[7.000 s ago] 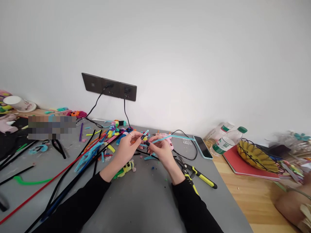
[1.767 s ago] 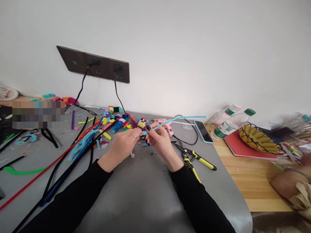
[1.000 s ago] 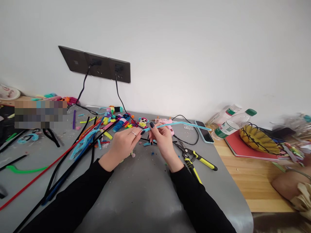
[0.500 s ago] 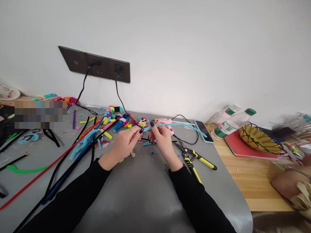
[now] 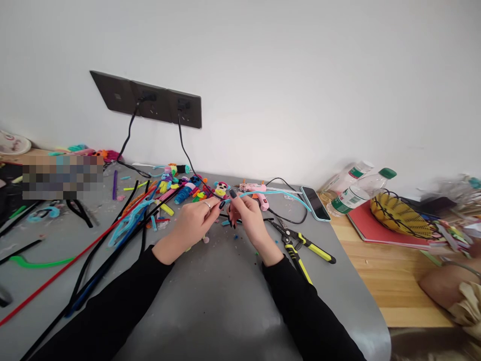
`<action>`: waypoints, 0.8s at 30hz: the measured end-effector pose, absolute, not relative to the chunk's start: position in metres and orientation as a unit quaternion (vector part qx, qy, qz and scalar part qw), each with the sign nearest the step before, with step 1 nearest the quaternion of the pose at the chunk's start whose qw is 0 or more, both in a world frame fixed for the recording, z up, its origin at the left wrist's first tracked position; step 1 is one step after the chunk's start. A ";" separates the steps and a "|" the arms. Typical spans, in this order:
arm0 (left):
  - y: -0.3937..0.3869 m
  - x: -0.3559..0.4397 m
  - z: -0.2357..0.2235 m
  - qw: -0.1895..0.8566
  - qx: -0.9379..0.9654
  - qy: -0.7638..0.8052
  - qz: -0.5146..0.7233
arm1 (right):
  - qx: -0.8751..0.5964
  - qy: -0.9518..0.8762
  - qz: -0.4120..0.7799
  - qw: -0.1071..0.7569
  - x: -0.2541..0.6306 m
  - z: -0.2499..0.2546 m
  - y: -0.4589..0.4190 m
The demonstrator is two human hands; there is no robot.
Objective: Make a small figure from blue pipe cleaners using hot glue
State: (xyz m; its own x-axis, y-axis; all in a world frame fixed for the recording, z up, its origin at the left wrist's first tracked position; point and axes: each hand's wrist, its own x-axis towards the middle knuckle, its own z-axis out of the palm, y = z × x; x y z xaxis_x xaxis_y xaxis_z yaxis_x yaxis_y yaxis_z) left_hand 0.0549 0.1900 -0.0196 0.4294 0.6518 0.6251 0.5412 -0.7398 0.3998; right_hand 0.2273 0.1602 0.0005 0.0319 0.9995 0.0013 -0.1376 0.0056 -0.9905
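A light blue pipe cleaner (image 5: 278, 192) arcs from between my fingertips out to the right, as far as the phone. My left hand (image 5: 193, 224) pinches its near end, with a ring on one finger. Close beside it, the thumb and fingers of my right hand (image 5: 248, 219) are closed on the same pipe cleaner. The short end between the two hands is mostly hidden by my fingers. Just behind my fingertips lies a small doll-like figure (image 5: 221, 189) of coloured pipe cleaners. A pink glue gun (image 5: 259, 193) rests behind my right hand.
Yellow-and-black pliers (image 5: 296, 243) and a phone (image 5: 316, 203) lie to the right. Loose pipe cleaners (image 5: 86, 265) spread across the left. Plastic bottles (image 5: 355, 195) and a yellow basket-like item (image 5: 400, 218) are at the right. Black cords (image 5: 184, 145) hang from the wall sockets.
My right hand has shifted slightly left, closer to my left hand. The blue strands trailing right now look like one line, and their far end has drawn back off the phone.
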 end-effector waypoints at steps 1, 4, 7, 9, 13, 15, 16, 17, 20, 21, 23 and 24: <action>0.190 0.055 -0.021 0.062 0.843 0.351 0.403 | -0.474 -0.463 0.519 0.540 0.227 0.000 0.161; 0.191 0.056 -0.024 0.055 0.844 0.338 0.413 | -0.479 -0.463 0.518 0.537 0.226 -0.002 0.161; 0.193 0.055 -0.026 0.071 0.849 0.328 0.409 | -0.475 -0.462 0.516 0.543 0.227 -0.003 0.162; 0.193 0.053 -0.025 0.091 0.853 0.321 0.400 | -0.470 -0.466 0.511 0.549 0.228 -0.002 0.162; 0.193 0.051 -0.021 0.131 0.868 0.296 0.376 | -0.462 -0.471 0.507 0.555 0.229 -0.002 0.161; 0.193 0.050 -0.020 0.132 0.873 0.279 0.377 | -0.455 -0.468 0.512 0.558 0.229 -0.002 0.161; 0.194 0.050 -0.021 0.128 0.875 0.269 0.383 | -0.452 -0.465 0.518 0.558 0.230 -0.002 0.161; 0.194 0.050 -0.023 0.122 0.876 0.259 0.388 | -0.448 -0.460 0.527 0.557 0.230 -0.003 0.161; 0.196 0.049 -0.027 0.099 0.881 0.243 0.394 | -0.443 -0.440 0.556 0.549 0.231 -0.002 0.161; 0.196 0.050 -0.028 0.091 0.882 0.243 0.394 | -0.443 -0.437 0.562 0.545 0.232 -0.001 0.161; 0.195 0.050 -0.027 0.086 0.878 0.251 0.399 | -0.451 -0.445 0.553 0.541 0.232 0.000 0.161; 0.193 0.051 -0.025 0.091 0.874 0.260 0.400 | -0.458 -0.457 0.538 0.540 0.232 0.001 0.161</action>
State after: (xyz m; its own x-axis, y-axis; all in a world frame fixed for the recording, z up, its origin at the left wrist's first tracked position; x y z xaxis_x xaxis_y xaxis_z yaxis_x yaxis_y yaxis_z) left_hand 0.0508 0.1935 -0.0252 0.5449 0.5278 0.6515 0.3815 -0.8480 0.3679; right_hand 0.2324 0.1610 0.0009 0.0025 1.0000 -0.0007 -0.1621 -0.0003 -0.9868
